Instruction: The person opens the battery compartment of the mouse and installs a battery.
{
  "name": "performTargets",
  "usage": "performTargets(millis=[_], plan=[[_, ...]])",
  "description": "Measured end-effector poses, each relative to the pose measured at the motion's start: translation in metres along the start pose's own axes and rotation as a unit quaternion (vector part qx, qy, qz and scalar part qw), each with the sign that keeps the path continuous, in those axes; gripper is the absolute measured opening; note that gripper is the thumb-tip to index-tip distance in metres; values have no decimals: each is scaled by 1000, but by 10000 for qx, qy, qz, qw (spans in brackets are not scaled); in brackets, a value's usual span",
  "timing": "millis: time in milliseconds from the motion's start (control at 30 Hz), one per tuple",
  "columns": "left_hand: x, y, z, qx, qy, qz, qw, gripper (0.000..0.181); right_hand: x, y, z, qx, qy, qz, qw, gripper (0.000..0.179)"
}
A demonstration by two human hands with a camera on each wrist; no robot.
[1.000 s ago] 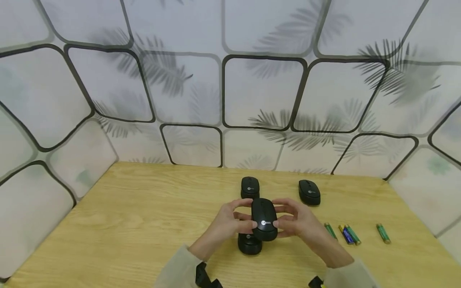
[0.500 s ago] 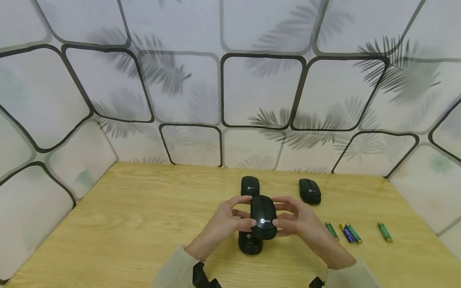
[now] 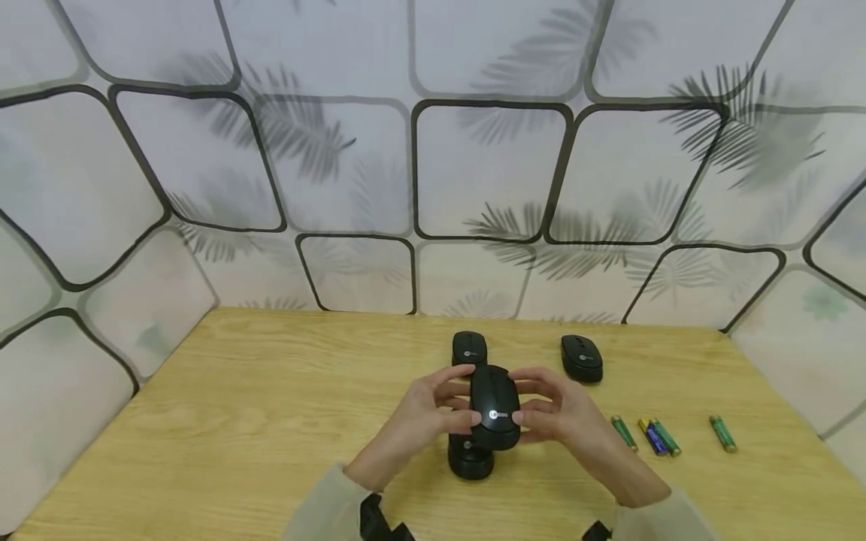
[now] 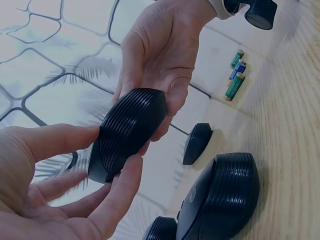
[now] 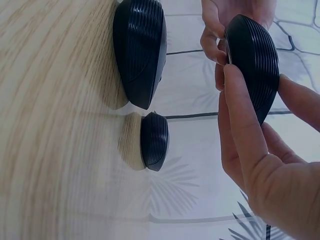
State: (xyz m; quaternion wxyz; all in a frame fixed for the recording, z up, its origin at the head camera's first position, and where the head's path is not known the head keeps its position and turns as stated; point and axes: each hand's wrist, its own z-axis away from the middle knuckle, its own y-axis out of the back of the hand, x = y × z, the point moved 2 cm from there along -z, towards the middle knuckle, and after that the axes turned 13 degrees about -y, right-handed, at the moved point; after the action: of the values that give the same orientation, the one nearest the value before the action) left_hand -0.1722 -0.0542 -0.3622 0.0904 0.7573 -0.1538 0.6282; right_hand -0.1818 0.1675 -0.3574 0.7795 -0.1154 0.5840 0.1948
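Observation:
Between both hands, a black computer mouse [image 3: 495, 406] is held up above the table, its logo facing the head camera. My left hand [image 3: 433, 406] pinches its left side with thumb and fingers; my right hand [image 3: 555, 406] pinches the right side the same way. Ribbed sides of the held mouse [image 4: 132, 130] show in the left wrist view, and the right wrist view shows the held mouse [image 5: 254, 62] between fingers of both hands. Below it, partly covered, a second black mouse [image 3: 470, 460] rests on the table. Behind it lies another mouse [image 3: 470, 347].
At the back right sits one more black mouse [image 3: 582, 359]. Several small batteries lie to the right of my right hand, among them a green battery [image 3: 624, 433], a blue battery [image 3: 655, 440] and a green one set apart [image 3: 722, 434]. A patterned curtain [image 3: 473, 278] borders the wooden table [image 3: 271, 406].
Both hands keep hold of the mouse, which has risen very slightly in the head view. The mice and batteries on the table stay where they were.

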Motion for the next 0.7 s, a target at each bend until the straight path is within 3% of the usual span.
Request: performTargets(millis=[367,500,700], plan=[[0,5,1,-318,-97,-81,9994,66,-1,0,-1,-99,61,-6,9999,57],[1,4,0,-239,-143,-357,9990,64,-2,1,0,-200,144,40,9997,52],[-1,1,-2,-133,-198,-636,9977,63,-2,2,3,-378,342,73,9987,63]])
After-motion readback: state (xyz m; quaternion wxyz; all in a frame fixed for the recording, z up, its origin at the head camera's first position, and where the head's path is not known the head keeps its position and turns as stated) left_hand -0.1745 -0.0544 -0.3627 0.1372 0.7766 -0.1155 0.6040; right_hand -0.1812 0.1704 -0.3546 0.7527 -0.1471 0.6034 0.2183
